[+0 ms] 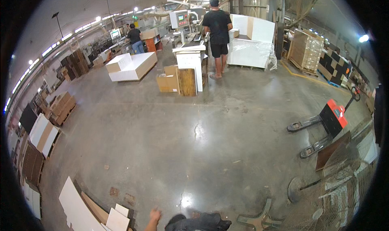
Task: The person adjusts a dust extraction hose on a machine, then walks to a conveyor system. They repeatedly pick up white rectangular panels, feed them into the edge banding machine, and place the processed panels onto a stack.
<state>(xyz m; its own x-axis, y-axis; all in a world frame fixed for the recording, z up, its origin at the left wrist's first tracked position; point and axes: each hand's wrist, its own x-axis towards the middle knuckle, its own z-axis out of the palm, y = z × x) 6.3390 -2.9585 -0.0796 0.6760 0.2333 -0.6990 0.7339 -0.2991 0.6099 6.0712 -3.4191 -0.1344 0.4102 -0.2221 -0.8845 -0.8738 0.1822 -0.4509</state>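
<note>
Down at the very bottom edge, one hand [154,215] is poking up into view, and with so little of the forearm showing I cannot tell which of the two it is. It is small and blurred here, so whether the fingers are spread or closed I cannot tell either. It is holding nothing that can be made out. Just to its left, a loose pile of white boards [87,212] is lying on the floor, with a tan panel tucked among them. These are the things nearest the hand, near but not touching it. Just to the right of the hand, a dark bundle [198,222] is sitting against the lower edge.

Moving out, the concrete floor [194,142] is shining under the lights. Off to the right, a pallet jack [324,125] with a red-topped black body is resting with its forks pointing left. Along the left wall, stacks of panels [42,136] are leaning in a row.

Further back, cardboard boxes [172,81] are standing beside a white cabinet piece [190,65], and a low white board stack [131,65] is lying to their left. A person in black [218,32] is standing with their back to us at a machine — and far off, another person [135,38] is working at a bench.
</note>
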